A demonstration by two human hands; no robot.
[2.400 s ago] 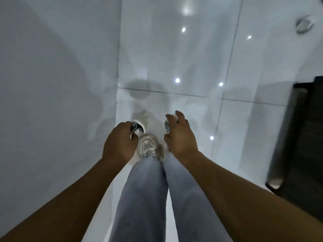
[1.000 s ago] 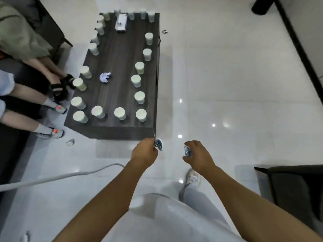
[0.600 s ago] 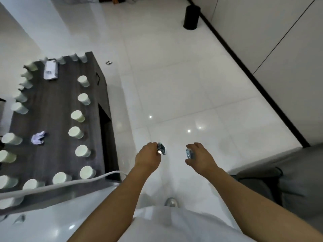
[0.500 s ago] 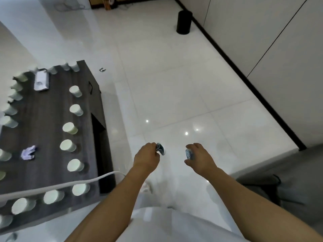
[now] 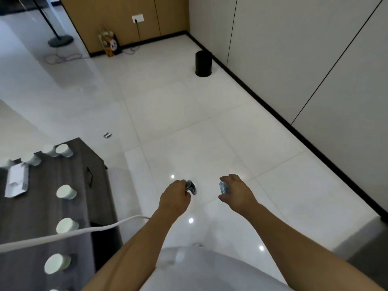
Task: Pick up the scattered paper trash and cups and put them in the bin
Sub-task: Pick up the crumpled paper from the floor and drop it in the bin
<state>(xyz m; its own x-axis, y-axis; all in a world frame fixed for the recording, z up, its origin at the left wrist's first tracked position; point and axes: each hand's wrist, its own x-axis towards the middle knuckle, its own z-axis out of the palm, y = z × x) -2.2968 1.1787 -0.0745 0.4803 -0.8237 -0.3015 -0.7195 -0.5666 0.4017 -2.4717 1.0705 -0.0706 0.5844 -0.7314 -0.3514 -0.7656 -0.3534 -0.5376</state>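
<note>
Both hands out over the floor: left hand [image 5: 175, 199] grips a scrap [image 5: 191, 186], right hand [image 5: 235, 191] pinches a wad [image 5: 223, 187]. Bin [image 5: 203, 63] far ahead by the wall. Cups [image 5: 66, 191] on the table [image 5: 37, 217], left.

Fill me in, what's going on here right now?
A person stands on the white floor, each hand gripping a small piece of crumpled trash: left hand, right hand. The black bin stands far ahead by the wall. Paper cups remain on the dark table.
</note>
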